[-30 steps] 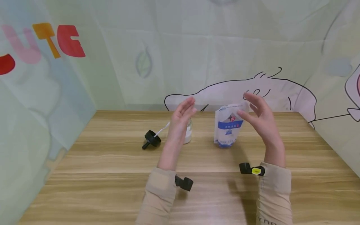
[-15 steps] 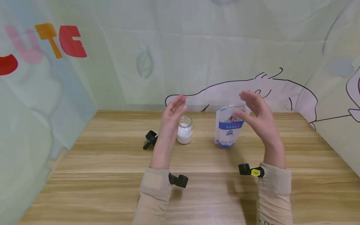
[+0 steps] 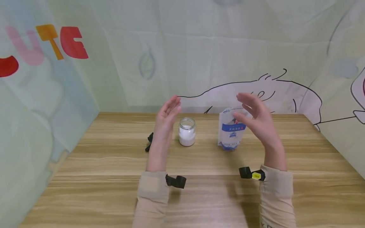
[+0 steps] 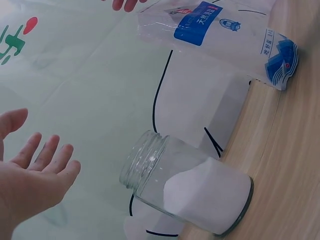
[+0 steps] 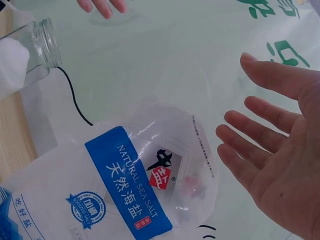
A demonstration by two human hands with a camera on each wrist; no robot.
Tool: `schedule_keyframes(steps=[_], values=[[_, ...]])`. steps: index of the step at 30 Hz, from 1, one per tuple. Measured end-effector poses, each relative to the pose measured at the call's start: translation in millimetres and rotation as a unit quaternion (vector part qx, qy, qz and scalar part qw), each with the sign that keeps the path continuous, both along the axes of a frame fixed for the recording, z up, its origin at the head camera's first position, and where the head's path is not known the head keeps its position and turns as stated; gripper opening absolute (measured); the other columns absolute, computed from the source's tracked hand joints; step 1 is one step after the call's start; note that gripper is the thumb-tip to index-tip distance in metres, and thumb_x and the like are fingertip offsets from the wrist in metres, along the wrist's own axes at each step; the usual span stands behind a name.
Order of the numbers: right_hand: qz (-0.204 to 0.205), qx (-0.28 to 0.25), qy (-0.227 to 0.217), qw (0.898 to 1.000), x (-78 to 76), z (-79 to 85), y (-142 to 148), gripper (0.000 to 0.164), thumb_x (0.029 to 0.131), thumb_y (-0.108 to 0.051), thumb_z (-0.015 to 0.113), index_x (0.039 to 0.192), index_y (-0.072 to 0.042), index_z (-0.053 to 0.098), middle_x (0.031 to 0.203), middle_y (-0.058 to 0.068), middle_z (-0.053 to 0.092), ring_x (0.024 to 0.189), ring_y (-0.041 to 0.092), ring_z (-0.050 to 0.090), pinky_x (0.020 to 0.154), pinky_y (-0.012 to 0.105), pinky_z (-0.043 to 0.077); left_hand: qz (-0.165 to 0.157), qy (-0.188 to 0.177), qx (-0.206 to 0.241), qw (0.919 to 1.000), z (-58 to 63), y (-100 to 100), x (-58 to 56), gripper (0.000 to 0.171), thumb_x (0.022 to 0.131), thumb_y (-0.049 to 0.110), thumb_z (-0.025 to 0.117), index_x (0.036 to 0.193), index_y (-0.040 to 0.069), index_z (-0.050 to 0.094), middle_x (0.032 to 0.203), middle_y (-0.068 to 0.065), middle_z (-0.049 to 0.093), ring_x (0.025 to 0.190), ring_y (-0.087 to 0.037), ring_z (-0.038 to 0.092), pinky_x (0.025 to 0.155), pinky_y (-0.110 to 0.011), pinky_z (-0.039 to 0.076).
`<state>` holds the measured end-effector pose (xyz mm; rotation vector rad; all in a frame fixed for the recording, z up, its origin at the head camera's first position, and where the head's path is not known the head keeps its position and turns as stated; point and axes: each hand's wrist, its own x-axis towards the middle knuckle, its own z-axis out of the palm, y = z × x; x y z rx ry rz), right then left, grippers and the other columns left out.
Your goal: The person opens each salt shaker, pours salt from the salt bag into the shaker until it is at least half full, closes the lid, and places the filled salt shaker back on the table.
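Observation:
Both hands are raised over the table and hold nothing. My left hand has loosely extended fingers, left of an open glass jar about half full of white salt. In the left wrist view the salt lies sloped inside the jar. My right hand has its thumb and fingers spread, in front of and above a stand-up sea salt bag with a blue band. In the right wrist view the bag's top is close beside the fingers, with a gap between them.
A black lid lies on the wooden table, partly hidden behind my left forearm. Behind the table hangs a pale printed cloth. Each wrist carries a small black camera, such as the left one.
My left hand has moved left, so the jar now shows fully and more of the black lid is covered. My right hand has shifted slightly left. Bag and jar stay in place.

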<state>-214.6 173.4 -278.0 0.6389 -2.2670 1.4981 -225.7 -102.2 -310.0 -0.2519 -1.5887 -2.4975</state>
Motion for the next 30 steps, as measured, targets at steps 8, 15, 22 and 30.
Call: schedule_keyframes(steps=[8,15,22,30], values=[[0.008,0.013,0.008,1.0,-1.3,-1.9,-5,0.057,0.087,-0.008,0.069,0.138,-0.012,0.047,0.141,0.005,0.052,0.133,0.015,0.046,0.114,0.032,0.036,0.003,-0.003,-0.001,1.0,-0.1,-8,0.4,0.048,0.095,0.01,0.058,0.141,0.013,0.045,0.147,-0.005,0.047,0.136,-0.013,0.044,0.118,-0.029,0.028],[0.019,0.018,0.007,1.0,-0.5,-1.5,-10,0.058,0.087,-0.009,0.069,0.139,-0.011,0.045,0.143,0.009,0.05,0.134,0.019,0.045,0.115,0.037,0.035,0.014,-0.005,0.001,0.9999,1.1,-12,-0.4,0.048,0.094,0.008,0.058,0.141,0.012,0.046,0.147,-0.007,0.046,0.136,-0.014,0.044,0.117,-0.027,0.03],[0.029,0.021,-0.01,0.999,-2.1,-2.5,-16,0.06,0.087,-0.011,0.069,0.141,-0.012,0.043,0.145,0.007,0.048,0.137,0.021,0.042,0.117,0.041,0.031,0.025,-0.006,-0.012,0.9996,1.6,-17,0.2,0.049,0.094,0.007,0.058,0.141,0.011,0.045,0.147,-0.007,0.047,0.135,-0.015,0.044,0.115,-0.025,0.033],[0.028,0.034,-0.004,0.999,-3.3,-3.5,-20,0.06,0.088,-0.011,0.069,0.142,-0.011,0.043,0.146,0.007,0.048,0.138,0.02,0.041,0.117,0.041,0.031,0.042,-0.013,-0.023,0.9987,1.6,-25,1.4,0.048,0.094,0.007,0.057,0.141,0.011,0.046,0.147,-0.008,0.047,0.134,-0.014,0.046,0.115,-0.025,0.033]])
